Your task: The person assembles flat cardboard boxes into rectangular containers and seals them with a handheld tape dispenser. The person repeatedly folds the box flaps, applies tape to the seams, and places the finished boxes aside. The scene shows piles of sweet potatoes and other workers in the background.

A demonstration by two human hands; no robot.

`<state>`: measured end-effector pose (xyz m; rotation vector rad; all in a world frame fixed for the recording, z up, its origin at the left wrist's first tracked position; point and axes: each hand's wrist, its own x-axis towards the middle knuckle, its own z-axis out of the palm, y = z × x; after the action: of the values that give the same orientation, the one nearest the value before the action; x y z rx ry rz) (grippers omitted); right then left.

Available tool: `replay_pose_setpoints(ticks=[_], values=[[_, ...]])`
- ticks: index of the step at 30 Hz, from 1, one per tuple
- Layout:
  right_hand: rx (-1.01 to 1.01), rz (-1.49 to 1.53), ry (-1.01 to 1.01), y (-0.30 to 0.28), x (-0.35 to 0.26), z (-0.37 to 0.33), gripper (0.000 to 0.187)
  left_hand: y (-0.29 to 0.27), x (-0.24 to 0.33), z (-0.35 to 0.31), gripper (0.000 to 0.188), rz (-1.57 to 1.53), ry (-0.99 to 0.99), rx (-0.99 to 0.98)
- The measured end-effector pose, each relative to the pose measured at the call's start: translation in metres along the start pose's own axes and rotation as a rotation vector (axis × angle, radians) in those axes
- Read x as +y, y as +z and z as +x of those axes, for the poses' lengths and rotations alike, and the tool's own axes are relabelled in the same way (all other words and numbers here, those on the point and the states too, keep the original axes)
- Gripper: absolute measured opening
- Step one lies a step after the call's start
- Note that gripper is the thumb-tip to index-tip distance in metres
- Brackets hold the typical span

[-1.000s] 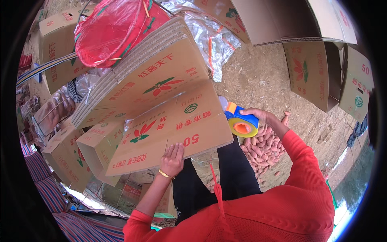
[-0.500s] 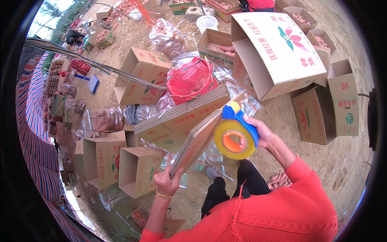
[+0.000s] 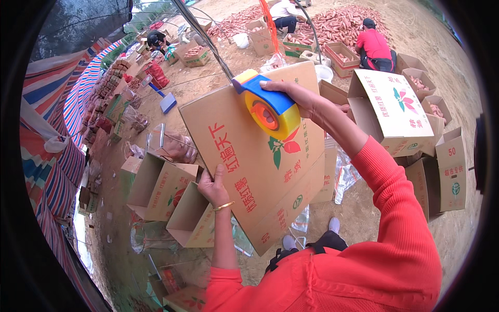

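A cardboard box (image 3: 218,151) printed with red lettering and a red-and-green plant design is held up before me, its broad face tilted toward me. My left hand (image 3: 214,188) grips its lower left edge, thumb on the face and the other fingers hidden behind. Near the box's top edge, my right hand (image 3: 297,98) is closed on a blue-and-yellow tape dispenser (image 3: 283,99) that carries a large roll of yellowish tape. The dispenser lies over the upper part of the box; whether the tape sticks to it I cannot tell.
Open boxes (image 3: 200,223) stand at left; a large white-topped box (image 3: 390,99) and more cartons (image 3: 451,161) stand at right. Farther off are a sweet potato heap (image 3: 343,26), a white bucket (image 3: 323,74), a person in red (image 3: 375,47) and other crouching people. Striped sheeting (image 3: 67,135) hangs left.
The box has turned from edge-on to show its broad printed face. My right hand has carried the tape dispenser up and left to its top edge. The view has tipped up.
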<state>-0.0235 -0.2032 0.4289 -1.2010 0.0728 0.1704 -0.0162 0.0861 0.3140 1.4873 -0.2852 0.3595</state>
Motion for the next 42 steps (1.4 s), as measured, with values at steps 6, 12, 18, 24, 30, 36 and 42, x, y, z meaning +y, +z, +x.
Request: replay_pose_setpoints(ticks=[6,12,18,24,30,36,42], values=[[0.076,0.171,0.02,0.025,0.092,0.02,0.056,-0.017,-0.055,0.02,0.017,-0.122,0.008,0.118],[0.145,0.095,0.204,0.019,0.222,-0.056,0.043,-0.041,-0.119,0.035,0.015,-0.055,-0.154,0.153],[0.213,0.118,0.303,0.014,0.27,-0.09,0.047,-0.048,-0.153,0.055,0.01,-0.074,-0.323,0.273],[0.145,0.236,0.175,-0.009,0.234,-0.072,0.047,-0.029,-0.152,0.103,0.012,-0.025,-0.431,0.337],[0.134,0.23,0.198,-0.008,0.25,-0.06,0.049,-0.023,-0.186,0.102,0.01,-0.085,-0.474,0.377],[0.179,0.251,0.216,-0.012,0.274,-0.05,0.05,-0.027,-0.218,0.086,0.014,-0.058,-0.641,0.433],[0.3,0.175,0.39,-0.005,0.303,-0.083,0.046,-0.05,-0.282,0.1,0.017,-0.03,-0.712,0.43]])
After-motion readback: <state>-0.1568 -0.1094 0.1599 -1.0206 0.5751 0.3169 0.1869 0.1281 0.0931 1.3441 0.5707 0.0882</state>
